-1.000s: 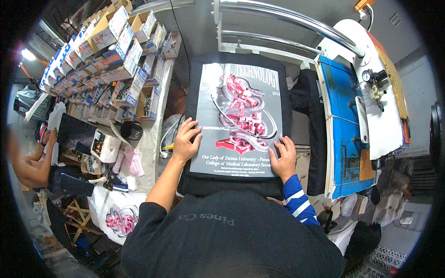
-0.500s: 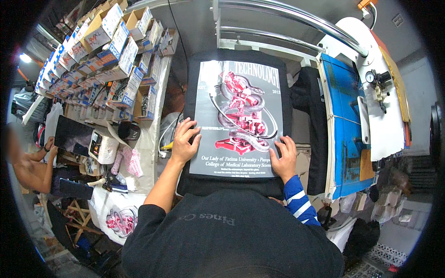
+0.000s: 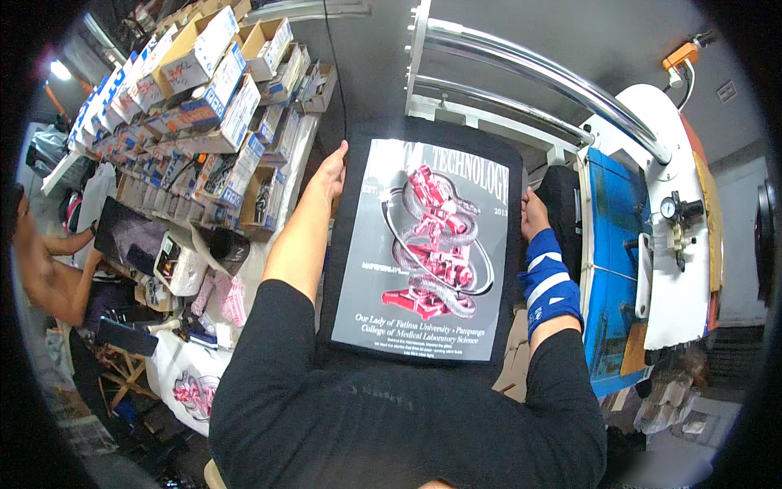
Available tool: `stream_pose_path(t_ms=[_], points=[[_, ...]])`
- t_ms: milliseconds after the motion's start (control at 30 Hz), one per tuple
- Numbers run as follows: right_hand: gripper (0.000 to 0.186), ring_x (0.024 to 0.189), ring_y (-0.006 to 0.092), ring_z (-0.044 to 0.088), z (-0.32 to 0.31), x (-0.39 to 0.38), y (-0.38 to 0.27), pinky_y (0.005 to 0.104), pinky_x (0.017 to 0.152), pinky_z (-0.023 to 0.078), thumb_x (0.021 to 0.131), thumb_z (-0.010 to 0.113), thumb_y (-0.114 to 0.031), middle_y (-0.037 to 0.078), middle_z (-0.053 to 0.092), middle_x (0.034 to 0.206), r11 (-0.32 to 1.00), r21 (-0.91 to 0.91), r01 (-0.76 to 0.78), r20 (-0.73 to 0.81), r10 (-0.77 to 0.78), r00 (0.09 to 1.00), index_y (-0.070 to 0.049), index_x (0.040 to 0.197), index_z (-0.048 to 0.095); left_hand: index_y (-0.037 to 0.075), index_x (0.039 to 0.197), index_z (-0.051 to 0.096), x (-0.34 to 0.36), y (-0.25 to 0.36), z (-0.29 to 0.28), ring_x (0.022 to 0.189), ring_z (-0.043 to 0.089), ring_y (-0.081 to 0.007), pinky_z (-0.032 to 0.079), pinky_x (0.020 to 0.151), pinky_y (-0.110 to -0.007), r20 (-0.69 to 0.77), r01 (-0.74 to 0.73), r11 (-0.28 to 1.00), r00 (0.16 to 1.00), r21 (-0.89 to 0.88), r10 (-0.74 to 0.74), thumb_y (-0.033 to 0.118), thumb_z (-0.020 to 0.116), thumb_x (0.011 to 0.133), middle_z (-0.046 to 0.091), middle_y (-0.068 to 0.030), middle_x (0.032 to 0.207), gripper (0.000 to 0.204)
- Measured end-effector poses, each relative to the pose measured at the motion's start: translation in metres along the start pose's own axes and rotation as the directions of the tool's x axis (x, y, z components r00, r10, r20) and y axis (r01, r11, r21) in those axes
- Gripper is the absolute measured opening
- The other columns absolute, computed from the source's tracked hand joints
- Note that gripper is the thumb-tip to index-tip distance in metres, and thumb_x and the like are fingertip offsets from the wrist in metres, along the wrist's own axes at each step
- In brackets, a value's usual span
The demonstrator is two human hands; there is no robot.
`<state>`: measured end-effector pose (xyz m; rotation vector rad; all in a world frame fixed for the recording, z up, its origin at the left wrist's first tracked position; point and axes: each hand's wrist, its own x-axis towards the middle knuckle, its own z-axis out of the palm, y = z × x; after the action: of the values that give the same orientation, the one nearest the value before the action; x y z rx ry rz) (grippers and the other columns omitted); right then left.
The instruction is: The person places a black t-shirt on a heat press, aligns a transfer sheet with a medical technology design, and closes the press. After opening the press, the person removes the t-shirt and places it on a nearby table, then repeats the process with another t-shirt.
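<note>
A black shirt (image 3: 346, 244) lies spread flat in front of me. On it is a large grey print sheet (image 3: 366, 236), which shows a red microscope wrapped by a snake, with lettering above and below. At the shirt's upper left edge is my left hand (image 3: 331, 174), its thumb pointing up along the side and its other fingers mostly hidden behind the edge. My right hand (image 3: 534, 213) grips the opposite edge with curled fingers, a blue-and-white striped sleeve on that forearm. The lower end of the cloth reaches my body.
Close on the right stand a blue panel (image 3: 611, 269) and a white machine body with a pressure gauge (image 3: 668, 209). Chrome bars (image 3: 521, 65) cross above the shirt's far end. Stacked cardboard boxes (image 3: 195, 65) fill the left. A person (image 3: 57, 261) works at far left beside a tablet (image 3: 130, 232).
Both hands have left the print sheet's surface and moved farther up, out to the shirt's side edges, closing on them. The view has shifted slightly.
</note>
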<state>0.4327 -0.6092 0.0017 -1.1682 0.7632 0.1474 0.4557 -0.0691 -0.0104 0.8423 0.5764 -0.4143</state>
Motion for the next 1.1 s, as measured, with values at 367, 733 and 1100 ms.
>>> stream_pose_path(t_ms=[367,733,1100], points=[[0.025,0.092,0.0303,0.072,-0.002,0.0,-0.036,0.0444,0.089,0.058,0.093,0.07,-0.016,0.016,0.074,0.106,0.991,0.123,-0.057,0.336,0.012,0.942,0.002,0.11,0.07,0.001,0.117,0.07,-0.023,0.023,-0.001,0.1,0.068,-0.0224,0.051,0.092,-0.036,-0.076,-0.41,0.878,0.895,0.245,0.44,0.021,0.075,0.094,0.073,-0.012,0.113,0.031],[0.029,0.098,0.0237,0.069,0.007,-0.044,-0.031,0.0383,0.087,0.054,0.093,0.072,-0.022,0.011,0.074,0.107,0.924,-0.184,0.334,0.079,-0.325,0.942,-0.001,0.114,0.073,0.004,0.13,0.067,-0.065,0.021,0.0,0.11,0.065,-0.0218,0.051,0.094,-0.034,-0.113,-0.354,0.658,0.823,0.664,0.557,0.024,0.069,0.098,0.071,-0.011,0.12,0.038],[0.014,0.102,0.0365,0.063,-0.034,-0.265,0.068,0.0446,0.093,0.05,0.082,0.072,-0.009,0.016,0.068,0.102,-0.132,-0.619,0.775,0.542,-0.786,0.298,-0.003,0.095,0.069,0.001,0.1,0.072,-0.24,-0.091,0.006,0.107,0.065,-0.0347,0.05,0.096,-0.043,0.572,-0.615,-0.261,0.384,0.744,0.725,0.0,0.066,0.088,0.069,-0.0164,0.11,0.013]])
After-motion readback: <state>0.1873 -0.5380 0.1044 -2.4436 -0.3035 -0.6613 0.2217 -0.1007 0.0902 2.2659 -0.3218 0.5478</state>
